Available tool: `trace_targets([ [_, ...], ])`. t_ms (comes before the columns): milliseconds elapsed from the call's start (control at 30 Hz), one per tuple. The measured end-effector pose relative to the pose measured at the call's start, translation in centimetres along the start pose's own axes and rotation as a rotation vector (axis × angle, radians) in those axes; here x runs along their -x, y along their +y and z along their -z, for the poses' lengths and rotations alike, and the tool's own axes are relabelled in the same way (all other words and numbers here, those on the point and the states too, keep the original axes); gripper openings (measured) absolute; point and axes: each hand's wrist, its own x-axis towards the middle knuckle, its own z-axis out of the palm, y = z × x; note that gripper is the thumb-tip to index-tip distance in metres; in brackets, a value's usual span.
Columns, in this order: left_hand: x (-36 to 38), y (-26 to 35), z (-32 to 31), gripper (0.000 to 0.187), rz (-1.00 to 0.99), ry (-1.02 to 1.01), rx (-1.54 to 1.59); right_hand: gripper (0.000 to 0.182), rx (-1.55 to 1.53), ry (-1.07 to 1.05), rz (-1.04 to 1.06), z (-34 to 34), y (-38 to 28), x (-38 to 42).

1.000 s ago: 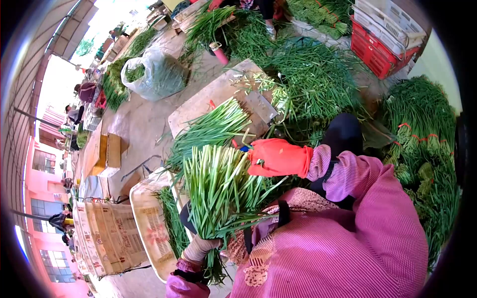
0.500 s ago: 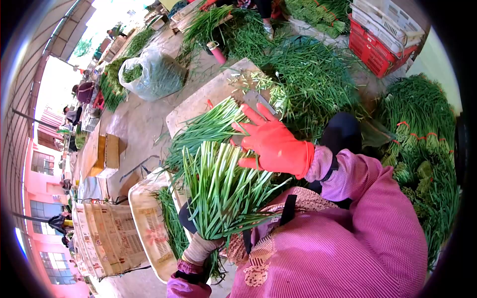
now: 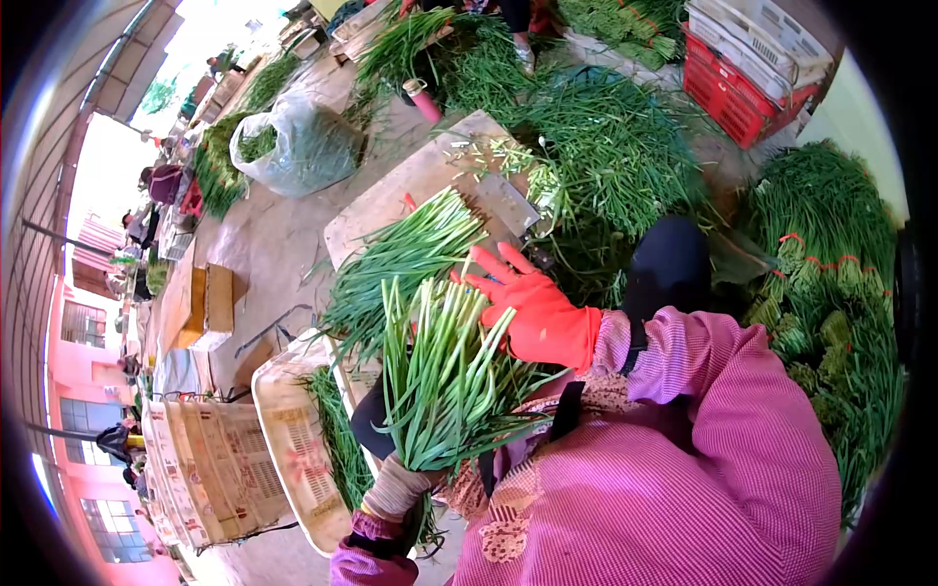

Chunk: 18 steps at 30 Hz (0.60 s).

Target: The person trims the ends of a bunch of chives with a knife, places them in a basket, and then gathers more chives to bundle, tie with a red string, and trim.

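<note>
Since loose greens [image 3: 445,396] might flop, we gripped their leafy end in our left hand [image 3: 399,485], our right hand [image 3: 543,320] spread by the stems [image 3: 454,327].

The orange-red glove [image 3: 552,332] at 4 o'clock looks smooth and rubbery; the checked smock [image 3: 635,488] at 5, matt cloth. At 10, glossy crinkled plastic bag [image 3: 313,161]; at 11, wooden board [image 3: 371,215]; at 2, plastic crate [image 3: 723,93].
</note>
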Motion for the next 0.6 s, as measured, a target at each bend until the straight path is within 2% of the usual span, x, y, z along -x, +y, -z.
trace_targets([
  [67,0.0,-0.1,0.1,0.061,0.006,-0.006,-0.001,0.043,0.026,0.008,0.009,-0.2,0.1,0.2],
  [133,-0.1,-0.6,0.1,0.056,0.022,-0.005,0.039,0.048,-0.099,0.283,0.018,-2.1,0.4,0.6],
  [167,0.0,-0.7,0.1,0.056,0.017,-0.009,0.043,0.059,-0.060,0.250,0.027,-2.1,0.3,0.8],
  [200,-0.1,-0.7,0.1,0.056,0.012,-0.011,0.039,0.059,-0.058,0.251,0.021,-2.2,0.4,0.8],
  [267,-0.2,-0.6,0.1,0.055,0.000,-0.018,0.033,0.042,-0.108,0.143,-0.015,-2.5,0.4,0.5],
  [333,-0.1,-0.5,-0.1,0.055,-0.009,-0.023,0.032,0.038,0.010,0.195,0.034,-2.4,0.4,0.3],
  [400,-0.2,-0.5,0.0,0.055,-0.011,-0.027,0.031,0.027,-0.126,0.353,0.009,-2.9,0.2,-0.1],
  [433,-0.2,-0.6,0.0,0.055,-0.013,-0.029,0.030,0.014,-0.076,0.477,0.038,-4.2,0.4,-0.2],
  [467,-0.2,-0.6,0.0,0.054,-0.013,-0.033,0.030,0.014,-0.074,0.479,0.033,-3.9,0.4,-0.3],
  [533,-0.3,-0.5,0.1,0.054,-0.016,-0.042,0.031,0.010,0.018,0.134,0.028,-3.0,0.6,-0.2],
  [567,-0.3,-0.6,0.2,0.054,-0.019,-0.042,0.029,0.013,0.072,0.342,0.089,-3.6,0.8,-0.4],
  [600,-0.4,-0.6,0.2,0.054,-0.022,-0.046,0.027,0.013,0.074,0.342,0.087,-4.1,1.0,-0.4],
])
